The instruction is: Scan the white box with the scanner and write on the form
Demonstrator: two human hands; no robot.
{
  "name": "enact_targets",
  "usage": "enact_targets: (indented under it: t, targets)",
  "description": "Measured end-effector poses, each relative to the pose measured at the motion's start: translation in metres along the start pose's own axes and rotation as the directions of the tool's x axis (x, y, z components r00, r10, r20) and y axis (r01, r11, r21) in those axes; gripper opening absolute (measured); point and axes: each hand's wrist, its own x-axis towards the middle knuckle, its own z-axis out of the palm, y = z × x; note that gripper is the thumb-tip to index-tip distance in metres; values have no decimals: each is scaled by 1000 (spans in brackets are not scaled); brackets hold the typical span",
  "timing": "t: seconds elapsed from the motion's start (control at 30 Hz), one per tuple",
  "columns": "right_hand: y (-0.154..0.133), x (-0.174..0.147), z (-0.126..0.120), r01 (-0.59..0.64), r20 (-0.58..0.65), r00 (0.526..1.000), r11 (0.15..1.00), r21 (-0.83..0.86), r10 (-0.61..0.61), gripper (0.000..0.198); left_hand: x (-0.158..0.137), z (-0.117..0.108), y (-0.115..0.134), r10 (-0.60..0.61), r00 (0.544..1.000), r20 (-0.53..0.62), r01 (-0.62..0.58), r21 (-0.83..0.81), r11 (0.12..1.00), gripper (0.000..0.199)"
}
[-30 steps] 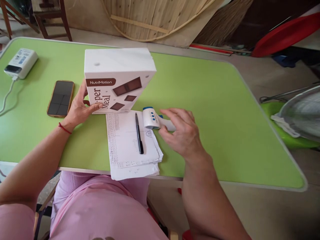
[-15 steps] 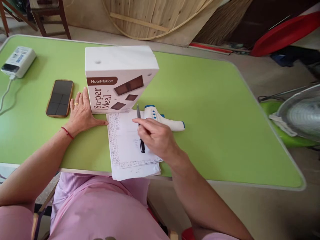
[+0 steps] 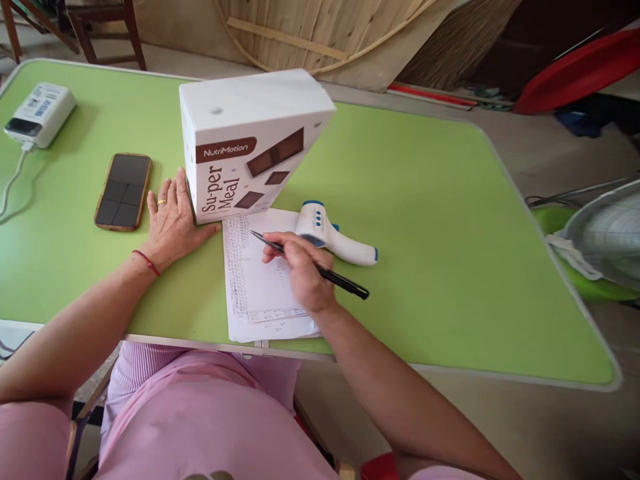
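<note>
My right hand (image 3: pixel 305 270) grips a black pen (image 3: pixel 345 283), its tip pointing left over the upper part of the written sheets of paper (image 3: pixel 270 287). Whether the tip touches the paper I cannot tell. My left hand (image 3: pixel 175 217) lies flat with fingers spread, its edge against the lower left side of a white box (image 3: pixel 257 103) printed "NutriMotion Su-per Meal". The box stands upright behind the papers. Just beyond my right hand lies a white and blue infrared thermometer (image 3: pixel 337 237), partly over the sheets.
Left of my left hand is a smartphone (image 3: pixel 123 192) in a brown case. A white power bank (image 3: pixel 41 113) with a cable lies at the far left of the green table (image 3: pixel 450 267). A chair (image 3: pixel 107 30) stands behind the table.
The pen has swung from nearly upright to slanting in a writing grip. The papers and box sit slightly farther from the table's front edge, and the box looks turned a little.
</note>
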Motion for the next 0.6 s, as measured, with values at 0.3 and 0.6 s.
enact_targets:
  t: [0.3,0.6]
  targets:
    - [3,-3,11,-85,-28,996,983,-162,81,13,18,1,-18,66,998,-17,-68,-187,980,84]
    - [5,-5,15,-18,-87,996,982,-190,2,5,26,-14,-22,228,973,-38,-209,-566,797,78]
